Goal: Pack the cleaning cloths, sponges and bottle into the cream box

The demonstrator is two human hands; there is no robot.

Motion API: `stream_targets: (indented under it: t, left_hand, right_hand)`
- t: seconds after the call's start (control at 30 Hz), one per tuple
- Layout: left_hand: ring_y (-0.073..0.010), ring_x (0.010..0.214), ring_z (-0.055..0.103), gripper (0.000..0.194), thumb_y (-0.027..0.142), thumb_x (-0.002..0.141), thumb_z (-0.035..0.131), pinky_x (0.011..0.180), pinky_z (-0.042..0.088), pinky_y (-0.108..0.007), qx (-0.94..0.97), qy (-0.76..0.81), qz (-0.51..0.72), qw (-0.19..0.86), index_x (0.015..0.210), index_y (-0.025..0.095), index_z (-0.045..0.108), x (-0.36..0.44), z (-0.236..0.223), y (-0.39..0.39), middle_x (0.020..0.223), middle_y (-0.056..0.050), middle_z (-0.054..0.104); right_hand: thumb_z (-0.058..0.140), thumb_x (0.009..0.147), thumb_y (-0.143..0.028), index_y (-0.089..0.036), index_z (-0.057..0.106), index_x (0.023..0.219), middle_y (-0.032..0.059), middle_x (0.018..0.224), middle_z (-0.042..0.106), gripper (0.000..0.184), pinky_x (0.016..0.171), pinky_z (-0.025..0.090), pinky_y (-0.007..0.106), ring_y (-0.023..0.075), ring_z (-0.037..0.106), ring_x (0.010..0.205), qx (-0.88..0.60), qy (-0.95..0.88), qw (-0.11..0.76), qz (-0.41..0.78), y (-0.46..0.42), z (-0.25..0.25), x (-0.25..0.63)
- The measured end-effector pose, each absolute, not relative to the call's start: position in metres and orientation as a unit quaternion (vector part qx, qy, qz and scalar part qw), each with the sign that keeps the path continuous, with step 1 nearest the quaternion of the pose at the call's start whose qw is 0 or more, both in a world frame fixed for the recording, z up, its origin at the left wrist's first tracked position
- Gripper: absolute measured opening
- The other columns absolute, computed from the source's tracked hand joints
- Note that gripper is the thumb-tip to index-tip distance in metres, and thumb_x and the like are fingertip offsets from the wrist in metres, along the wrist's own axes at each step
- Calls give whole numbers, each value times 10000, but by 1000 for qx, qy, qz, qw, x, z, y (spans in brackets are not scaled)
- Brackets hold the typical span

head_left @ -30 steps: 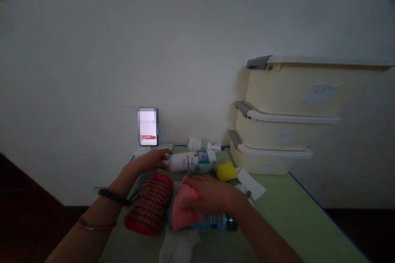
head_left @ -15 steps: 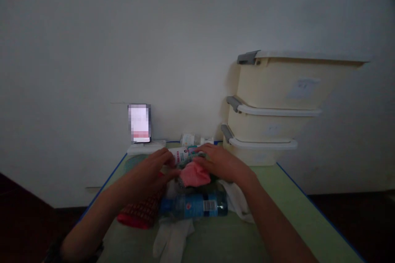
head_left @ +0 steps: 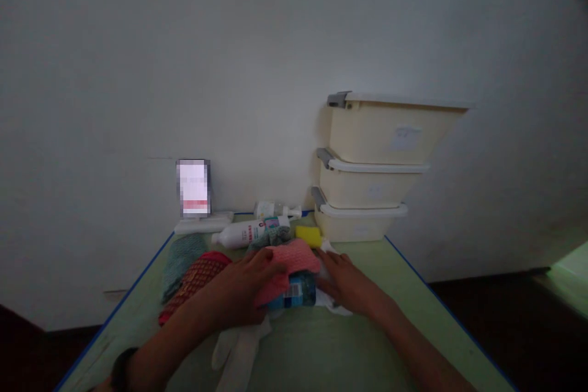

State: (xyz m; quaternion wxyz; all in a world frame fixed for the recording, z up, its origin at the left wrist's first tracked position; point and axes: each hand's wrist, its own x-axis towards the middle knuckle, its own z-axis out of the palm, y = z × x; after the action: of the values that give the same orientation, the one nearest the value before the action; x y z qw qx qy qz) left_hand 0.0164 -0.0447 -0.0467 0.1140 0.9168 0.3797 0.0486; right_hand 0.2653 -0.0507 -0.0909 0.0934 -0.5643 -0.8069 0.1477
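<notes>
The pink cloth (head_left: 296, 257) is caught right in the middle of things, between the two grips, its left end covered by the left grip (head_left: 252, 282). Fingers are laid over the fabric there – whether it is pinched or merely pressed cannot be told. The right grip (head_left: 346, 282) is held wide, its fingers spread just beside the cloth's other end; whether the pink is touched on that side cannot be made out. Beneath the right grip a white cloth (head_left: 329, 301) is partly covered.

Between the grips, partly hidden by the pink, a blue bottle (head_left: 298, 291) is seen lying on its side. Just nearer than the left grip, a white glove (head_left: 239, 355) is spread on the green desk (head_left: 367, 355). To the left of that grip a red patterned cloth (head_left: 197, 278) is partly overlapped by the forearm, and beyond it a teal cloth (head_left: 184, 257) is laid.

Past the left grip come a grey-green cloth (head_left: 275, 236) and a white bottle (head_left: 239, 234), laid on its side; a yellow sponge (head_left: 307, 237) is placed ahead of the right grip. Farther out, a clear bottle (head_left: 269, 209) is laid near the wall (head_left: 138, 73). Far ahead and left, a lit phone (head_left: 193, 190) is stood upright – and beyond the right grip, three cream boxes (head_left: 367, 188) are stacked.
</notes>
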Motion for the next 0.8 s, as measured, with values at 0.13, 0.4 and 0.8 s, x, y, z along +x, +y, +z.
stream_targets:
  t: [0.13,0.4,0.8]
  left_hand:
    - [-302,1105,526,457,237,727,558,876,454,-440,912,393,58,102,1179,294,529,8,-41,-45,1201,-84,538]
    - [-202,930,543,152,285,849,479,846,461,-358,913,345,191,108,877,208,606,30,-20,-26,1010,-71,516]
    - [-241,1151,442,483,371,798,512,955,400,-434,662,326,605,298,1199,209,296,160,77,52,1265,-139,341]
  right_hand:
    - [450,836,-145,-172,419,1342,121,1352,485,508,1035,299,393,240,412,1253,-525,-830,121,146,-54,-93,251]
    - [482,823,-215,-120,628,1076,149,1129,634,307,974,374,414,263,545,1090,-564,-778,265,80,-46,-40,286]
    - [516,775,-342,-165,539,930,68,908,598,237,756,467,307,166,564,829,-524,-557,641,-68,-9,69,343]
